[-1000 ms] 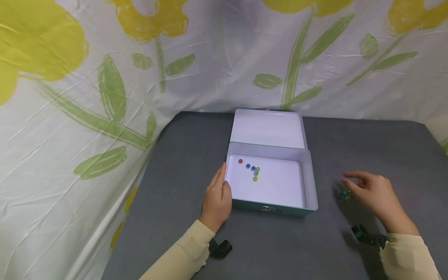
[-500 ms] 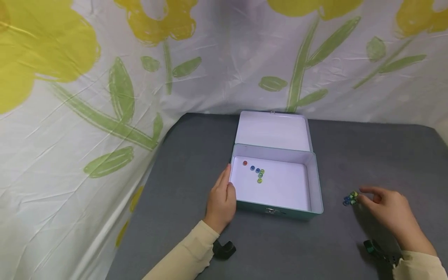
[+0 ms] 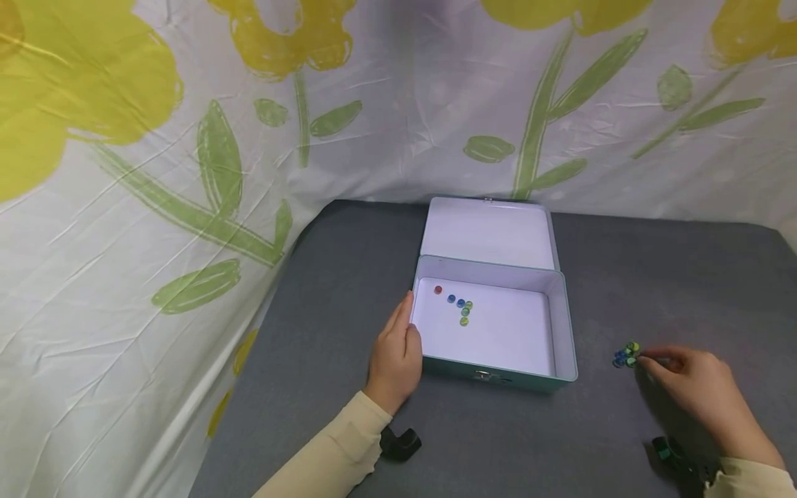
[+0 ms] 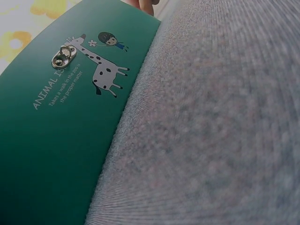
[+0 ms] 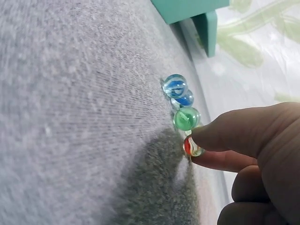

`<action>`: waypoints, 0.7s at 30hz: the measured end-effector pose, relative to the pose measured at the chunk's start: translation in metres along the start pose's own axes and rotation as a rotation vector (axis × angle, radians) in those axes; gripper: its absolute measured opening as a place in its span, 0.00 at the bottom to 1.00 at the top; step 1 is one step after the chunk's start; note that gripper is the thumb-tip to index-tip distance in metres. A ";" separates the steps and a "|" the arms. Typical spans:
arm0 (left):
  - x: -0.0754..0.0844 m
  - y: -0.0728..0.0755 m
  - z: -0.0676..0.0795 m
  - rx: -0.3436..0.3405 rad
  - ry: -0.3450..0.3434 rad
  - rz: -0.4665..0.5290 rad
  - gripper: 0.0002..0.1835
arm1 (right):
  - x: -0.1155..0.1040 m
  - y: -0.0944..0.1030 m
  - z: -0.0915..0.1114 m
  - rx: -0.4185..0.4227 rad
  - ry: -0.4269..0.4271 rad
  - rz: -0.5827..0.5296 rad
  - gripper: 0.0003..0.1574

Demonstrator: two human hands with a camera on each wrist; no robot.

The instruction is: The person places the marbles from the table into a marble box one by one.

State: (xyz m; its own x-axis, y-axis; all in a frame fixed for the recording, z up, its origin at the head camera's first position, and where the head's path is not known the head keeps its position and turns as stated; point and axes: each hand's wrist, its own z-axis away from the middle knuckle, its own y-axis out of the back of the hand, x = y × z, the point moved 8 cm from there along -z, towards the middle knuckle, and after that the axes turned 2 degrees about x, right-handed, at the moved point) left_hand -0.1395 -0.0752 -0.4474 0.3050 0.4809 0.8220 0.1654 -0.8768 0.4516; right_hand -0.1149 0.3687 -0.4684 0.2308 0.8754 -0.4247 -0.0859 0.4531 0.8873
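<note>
A green tin box [image 3: 523, 380] with a white inside stands with its lid [image 3: 488, 232] folded back. Several marbles lie on its floor, among them a red marble [image 3: 438, 290] and a yellow-green marble [image 3: 464, 321]. My left hand [image 3: 395, 360] rests against the box's left side, fingers straight. To the right of the box, my right hand [image 3: 700, 387] pinches a clear marble with a red and yellow swirl [image 5: 193, 146] between thumb and index finger. Beside it on the cloth sit a green marble [image 5: 186, 119] and a blue-swirled marble [image 5: 175, 86], with others close by.
Dark grey cloth [image 3: 498, 443] covers the table. A white curtain with printed yellow flowers [image 3: 398, 104] hangs behind and along the left. The box front bears a metal clasp [image 4: 64, 57] and a giraffe print [image 4: 103, 70].
My right hand has moved down and to the right around the marble group, and its thumb and index finger have closed on a marble. The left hand keeps its place at the box.
</note>
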 end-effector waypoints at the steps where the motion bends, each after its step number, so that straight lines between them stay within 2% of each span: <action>1: 0.000 0.000 0.000 0.001 -0.001 0.000 0.29 | -0.001 0.000 0.000 -0.003 0.004 0.001 0.29; 8: 0.000 0.000 0.001 -0.002 0.003 0.006 0.29 | -0.003 0.001 0.000 0.003 0.025 0.006 0.27; 15: -0.002 0.000 0.000 -0.009 0.012 0.012 0.29 | -0.012 0.009 0.003 0.088 0.061 0.018 0.26; 21: -0.001 0.000 0.001 0.001 -0.002 0.012 0.29 | -0.028 0.015 0.001 0.072 0.079 0.013 0.28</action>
State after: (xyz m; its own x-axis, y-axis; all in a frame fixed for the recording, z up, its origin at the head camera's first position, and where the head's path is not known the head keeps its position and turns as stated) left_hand -0.1392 -0.0759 -0.4483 0.3088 0.4706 0.8265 0.1627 -0.8823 0.4416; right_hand -0.1219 0.3509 -0.4435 0.1524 0.8931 -0.4232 -0.0176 0.4306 0.9024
